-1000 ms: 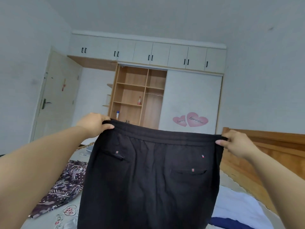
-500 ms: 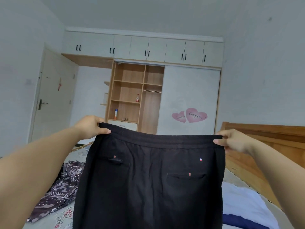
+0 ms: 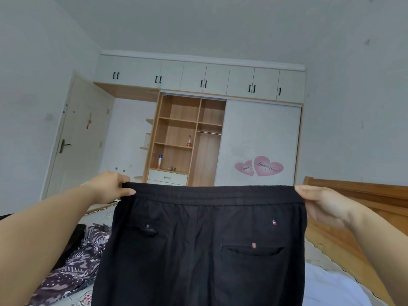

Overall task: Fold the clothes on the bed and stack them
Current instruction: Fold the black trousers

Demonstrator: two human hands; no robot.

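- Gripping the waistband of the black trousers (image 3: 203,250), the left hand (image 3: 110,186) and right hand (image 3: 324,204) each pinch one end, holding them spread above the bed (image 3: 326,281).
- Folding looks barely begun: the trousers hang unfolded, and no stack is in view.
- Left of the trousers, a patterned garment (image 3: 72,266) lies crumpled, unfolded.
- Beyond the trousers stands an open wardrobe (image 3: 176,138).
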